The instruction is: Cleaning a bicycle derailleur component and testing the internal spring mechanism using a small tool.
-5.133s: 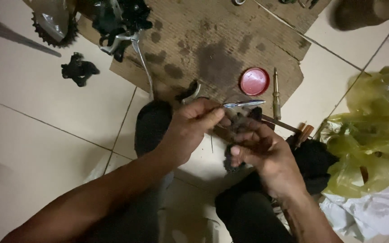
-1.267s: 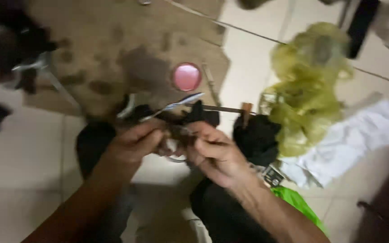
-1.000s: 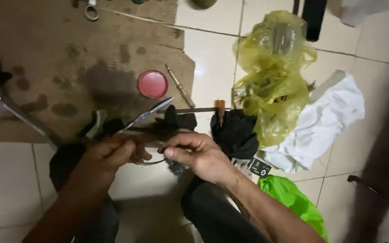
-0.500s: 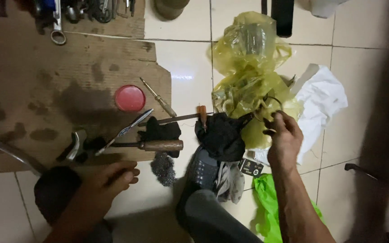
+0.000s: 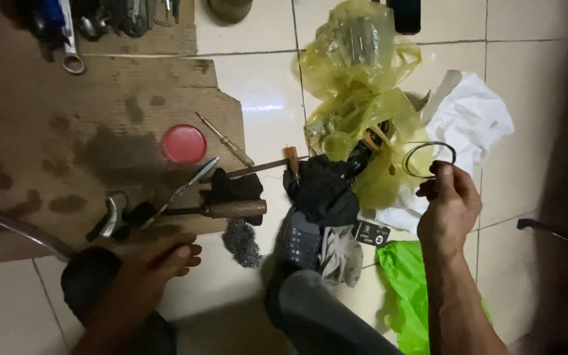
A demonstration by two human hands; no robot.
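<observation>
On the floor, far left: we see stained cardboard [image 5: 47, 151] spread over the tiles.
Left hand [image 5: 159, 260]: our hand rests low by the knee, fingers loosely curled, its grip around nothing.
Just above it: pliers [image 5: 182, 190] and a wooden-handled tool [image 5: 231, 208] lie on the cardboard edge, near a red lid [image 5: 183, 144].
Middle: a black cloth [image 5: 323, 187] sits against a yellow plastic bag [image 5: 356, 98].
Right hand [image 5: 448, 210]: raised over a white cloth [image 5: 474, 121], we pinch a thin dark ring [image 5: 428, 159] between thumb and fingertips, the grip closed on it.
</observation>
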